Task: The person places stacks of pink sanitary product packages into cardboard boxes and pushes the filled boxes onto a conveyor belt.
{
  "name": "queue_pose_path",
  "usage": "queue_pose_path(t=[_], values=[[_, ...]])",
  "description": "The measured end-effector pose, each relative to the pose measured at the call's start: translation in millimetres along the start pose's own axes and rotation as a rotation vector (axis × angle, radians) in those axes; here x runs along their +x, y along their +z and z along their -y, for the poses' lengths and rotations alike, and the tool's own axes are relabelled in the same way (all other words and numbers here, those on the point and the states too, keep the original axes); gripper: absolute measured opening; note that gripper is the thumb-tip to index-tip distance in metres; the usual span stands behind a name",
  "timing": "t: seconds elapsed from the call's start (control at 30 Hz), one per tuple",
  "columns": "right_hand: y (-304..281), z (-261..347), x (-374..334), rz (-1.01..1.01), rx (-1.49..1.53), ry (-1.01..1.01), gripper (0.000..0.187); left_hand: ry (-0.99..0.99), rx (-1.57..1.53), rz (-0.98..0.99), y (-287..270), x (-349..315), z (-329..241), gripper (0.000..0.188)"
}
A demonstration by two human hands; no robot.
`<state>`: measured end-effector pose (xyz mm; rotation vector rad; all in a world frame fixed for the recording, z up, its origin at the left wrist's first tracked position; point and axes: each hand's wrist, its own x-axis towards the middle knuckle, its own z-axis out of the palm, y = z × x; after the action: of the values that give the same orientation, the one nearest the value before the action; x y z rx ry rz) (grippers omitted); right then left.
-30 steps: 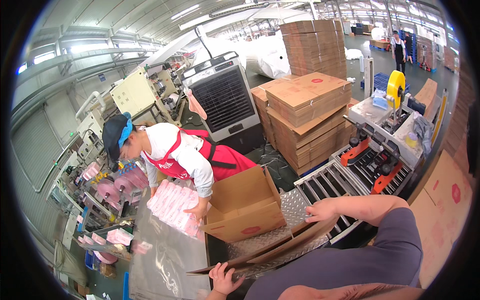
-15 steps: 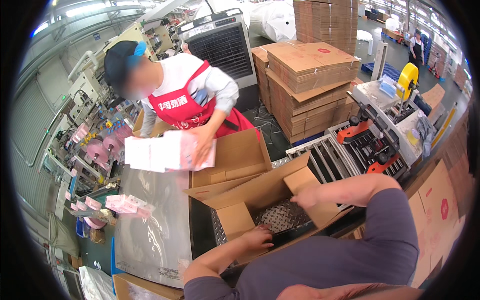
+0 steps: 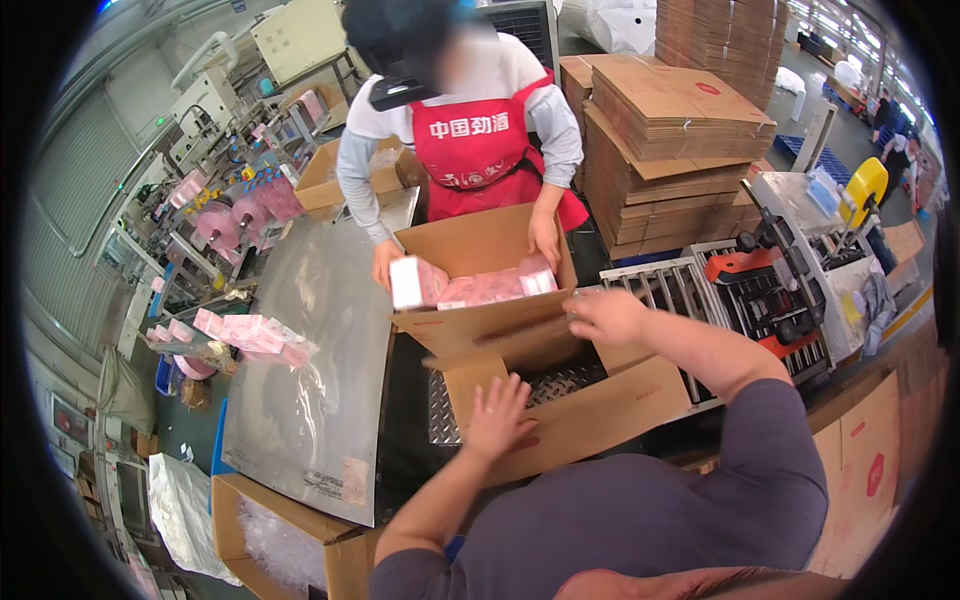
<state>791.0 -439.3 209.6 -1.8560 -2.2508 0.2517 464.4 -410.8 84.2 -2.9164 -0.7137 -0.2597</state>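
Note:
An open brown carton (image 3: 598,408) stands in front of me, and patterned metal plate shows through its opening. My left hand (image 3: 497,415) lies with fingers spread over its near left edge, by the left flap (image 3: 472,388). Slightly blurred, my right hand (image 3: 608,316) is at the carton's far right corner with its fingers stretched out, holding nothing I can see. Just beyond, a co-worker in a red apron (image 3: 480,150) has both hands at another open carton (image 3: 430,322) filled with pink-and-white boxes (image 3: 485,288).
A metal table (image 3: 310,400) extends on the left, with pink boxes (image 3: 255,332) at its far-left side. Stacked flat cartons (image 3: 670,130) stand behind. A roller conveyor (image 3: 660,290) leads right to a tape machine (image 3: 775,290). Near left sits a carton of clear plastic (image 3: 280,540).
The co-worker's pink-and-white boxes have gone into the far carton. My left hand has risen out of the near carton to its edge; my right hand has moved from the right flap to the far corner.

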Motion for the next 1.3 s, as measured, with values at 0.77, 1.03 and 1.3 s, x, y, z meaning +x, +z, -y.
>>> queue_pose_path(t=[0.77, 1.03, 1.3], values=[[62, -3, -175, -0.285, 1.486, 0.705, 0.041, -0.942, -2.147, 0.637, 20, -35, 166, 0.1], [130, 191, 56, 0.29, 0.573, 0.346, 0.059, -0.92, -1.948, 0.601, 58, -29, 162, 0.099], [166, 174, 71, 0.173, 0.714, 0.126, 0.046, -0.665, -1.281, 0.314, 52, -22, 150, 0.054]])
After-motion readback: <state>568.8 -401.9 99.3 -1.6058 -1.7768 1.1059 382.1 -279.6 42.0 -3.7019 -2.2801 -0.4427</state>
